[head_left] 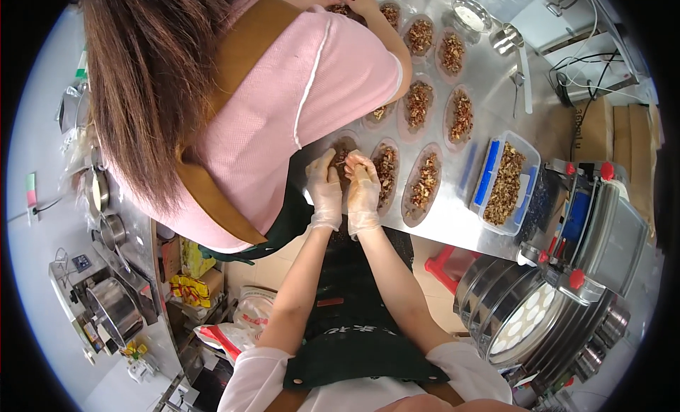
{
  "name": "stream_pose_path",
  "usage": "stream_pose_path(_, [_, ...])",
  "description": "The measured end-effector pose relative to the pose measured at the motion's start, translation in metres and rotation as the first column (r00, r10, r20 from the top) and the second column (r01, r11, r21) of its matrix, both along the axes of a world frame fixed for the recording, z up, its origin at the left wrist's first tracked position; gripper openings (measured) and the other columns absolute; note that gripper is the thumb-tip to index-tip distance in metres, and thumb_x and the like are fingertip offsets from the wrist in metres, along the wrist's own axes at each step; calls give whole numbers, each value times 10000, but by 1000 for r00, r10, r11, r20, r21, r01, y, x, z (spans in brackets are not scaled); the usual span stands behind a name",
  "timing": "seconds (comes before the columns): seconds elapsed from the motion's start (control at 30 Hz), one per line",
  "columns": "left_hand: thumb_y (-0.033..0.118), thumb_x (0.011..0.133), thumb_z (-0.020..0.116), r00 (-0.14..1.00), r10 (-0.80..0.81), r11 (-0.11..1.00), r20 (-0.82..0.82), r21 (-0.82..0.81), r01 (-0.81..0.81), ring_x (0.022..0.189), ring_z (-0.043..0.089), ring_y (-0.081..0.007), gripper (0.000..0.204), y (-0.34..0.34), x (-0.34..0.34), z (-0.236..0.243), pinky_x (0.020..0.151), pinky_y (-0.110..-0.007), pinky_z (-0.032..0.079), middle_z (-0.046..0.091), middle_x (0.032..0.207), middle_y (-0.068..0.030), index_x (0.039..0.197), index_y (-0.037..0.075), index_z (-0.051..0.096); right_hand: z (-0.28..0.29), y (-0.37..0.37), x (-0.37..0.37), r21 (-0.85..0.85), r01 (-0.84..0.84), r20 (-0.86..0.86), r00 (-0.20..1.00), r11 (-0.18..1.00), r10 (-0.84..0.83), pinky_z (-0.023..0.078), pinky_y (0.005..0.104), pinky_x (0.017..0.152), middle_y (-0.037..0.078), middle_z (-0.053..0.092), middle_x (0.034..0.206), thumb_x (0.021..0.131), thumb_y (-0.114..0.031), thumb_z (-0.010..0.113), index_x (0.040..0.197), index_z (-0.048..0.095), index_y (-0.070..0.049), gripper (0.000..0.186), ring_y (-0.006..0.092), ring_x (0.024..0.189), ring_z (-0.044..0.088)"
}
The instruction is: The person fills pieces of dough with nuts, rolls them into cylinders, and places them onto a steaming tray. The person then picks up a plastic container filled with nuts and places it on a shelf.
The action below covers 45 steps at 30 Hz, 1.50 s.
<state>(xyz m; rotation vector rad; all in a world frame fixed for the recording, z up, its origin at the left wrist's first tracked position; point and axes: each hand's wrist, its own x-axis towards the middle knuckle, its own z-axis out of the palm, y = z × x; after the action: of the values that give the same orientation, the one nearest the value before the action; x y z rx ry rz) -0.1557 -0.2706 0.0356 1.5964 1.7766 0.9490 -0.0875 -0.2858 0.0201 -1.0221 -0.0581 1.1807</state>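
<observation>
My left hand [325, 193] and my right hand [364, 194] wear clear plastic gloves. Their fingers curl and press at the two sides of a brownish oval dough piece [343, 155] topped with chopped nuts, partly hidden by my fingers. Just right of it lies another nut-topped dough oval [385, 173], close to my right hand. One more dough oval [425, 187] rests farther right, nearer the table's front edge. A clear plastic box [530, 192] with blue clips holds chopped nuts on the right.
A co-worker in a pink top [283, 93] leans in at my left, a hand [363, 4] on a far dough oval. Several nut-topped ovals cover the metal table [471, 231]. A metal bowl [470, 14] stands at the back; a large steel machine [489, 298] is at right.
</observation>
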Motion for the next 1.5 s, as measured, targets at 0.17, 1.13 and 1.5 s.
stream_pose_path(0.17, [-96,889,417,937,55,998,345,-57,-38,1262,487,-235,472,-11,-1,-22,1079,-329,375,553,1329,-124,1335,21,516,7,1,-16,-78,-1,85,996,997,7,403,296,1003,86,603,1205,924,30,478,1137,621,-1,258,169,1101,556])
stream_pose_path(1.13, [-30,871,595,909,115,954,400,-301,11,1089,616,-182,422,40,21,6,975,-286,459,642,1222,-115,1291,-8,560,19,22,14,33,33,-52,998,999,-31,307,377,1148,212,456,1399,952,10,447,1345,443,74,398,293,1325,428])
stream_pose_path(1.5, [-38,928,515,944,108,994,310,-28,-104,1039,609,-170,246,32,16,-9,951,-288,455,653,1156,-86,1137,-3,639,80,-80,256,-59,84,650,760,995,-26,495,328,948,116,638,1145,923,-41,580,1110,633,-4,198,211,1068,609])
